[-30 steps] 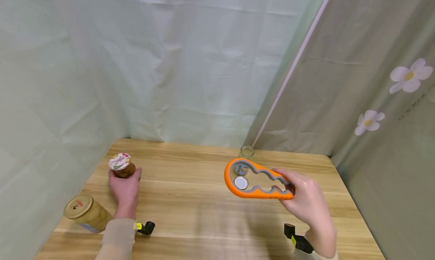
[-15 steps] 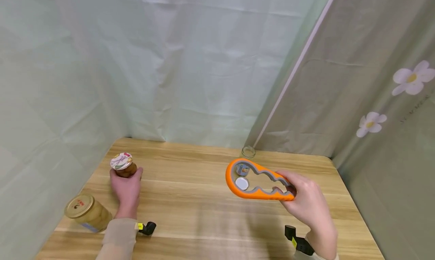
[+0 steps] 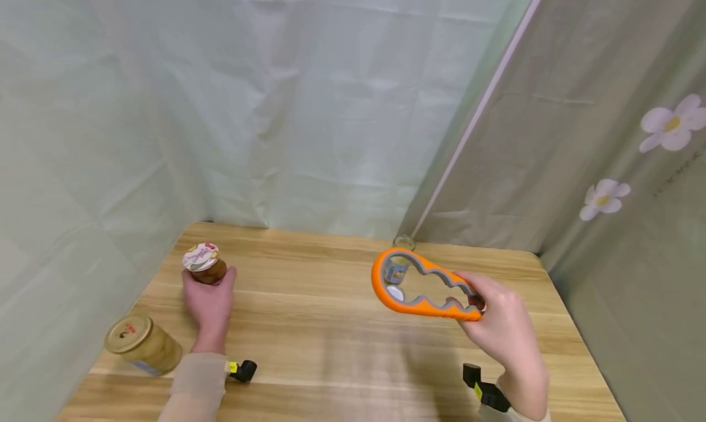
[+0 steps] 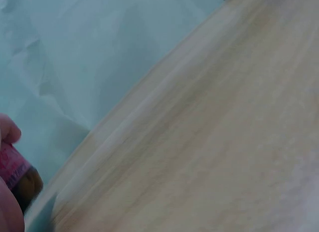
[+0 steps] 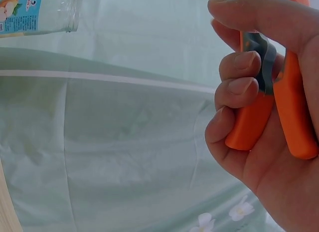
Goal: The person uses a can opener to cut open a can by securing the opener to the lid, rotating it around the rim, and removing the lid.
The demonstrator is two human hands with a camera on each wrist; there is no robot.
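My left hand (image 3: 212,302) grips a small jar (image 3: 209,273) of brown contents with a patterned white lid, at the left of the table. In the left wrist view only part of this jar (image 4: 26,184) shows at the left edge. The right hand (image 3: 504,324) holds an orange and grey jar opener (image 3: 425,308) by its two handles, with the loop pointing left. Fingers curled round the handles (image 5: 251,124) show in the right wrist view. Through the loop appear part of a labelled glass jar (image 3: 396,271) and a white lid (image 3: 395,293).
A larger jar with a gold lid (image 3: 128,333) stands at the near left of the wooden table (image 3: 309,324), beside my left forearm. The glass jar's rim (image 3: 404,242) rises behind the opener. Curtains (image 3: 342,116) hang behind and at both sides.
My left hand has shifted slightly right with the small jar. The opener has moved a little right and up in the right hand, and its loop now frames more of the labelled glass jar.
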